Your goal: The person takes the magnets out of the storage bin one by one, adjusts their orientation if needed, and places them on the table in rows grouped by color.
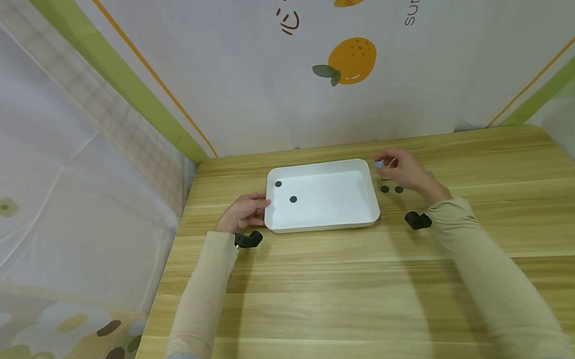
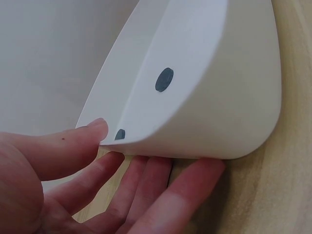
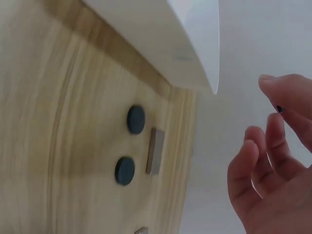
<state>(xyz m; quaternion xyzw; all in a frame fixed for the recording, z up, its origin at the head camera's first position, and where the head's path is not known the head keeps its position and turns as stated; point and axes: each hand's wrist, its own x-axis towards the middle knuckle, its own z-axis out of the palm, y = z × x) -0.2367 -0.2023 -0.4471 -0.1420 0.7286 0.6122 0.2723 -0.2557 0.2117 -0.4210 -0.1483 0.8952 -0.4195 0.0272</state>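
Note:
A shallow white tray [image 1: 325, 199] rests on the table, with two dark round discs [image 1: 293, 199] inside near its left end. My left hand [image 1: 244, 211] holds the tray's left end. In the left wrist view its thumb [image 2: 73, 151] lies at the rim and the fingertips touch the outer wall. Just beyond the tray's right end, my right hand [image 1: 403, 169] is raised, pinching a small bluish-grey piece [image 1: 379, 164] between thumb and forefinger. Only a dark speck of it shows in the right wrist view, so its kind is unclear.
Two more dark discs [image 3: 136, 119] lie on the wooden table right of the tray. Beside them is a flat rectangular metallic-looking bar [image 3: 155, 151], and a small similar piece [image 3: 141, 230] is partly in view. A printed cloth [image 1: 243, 84] hangs behind the table.

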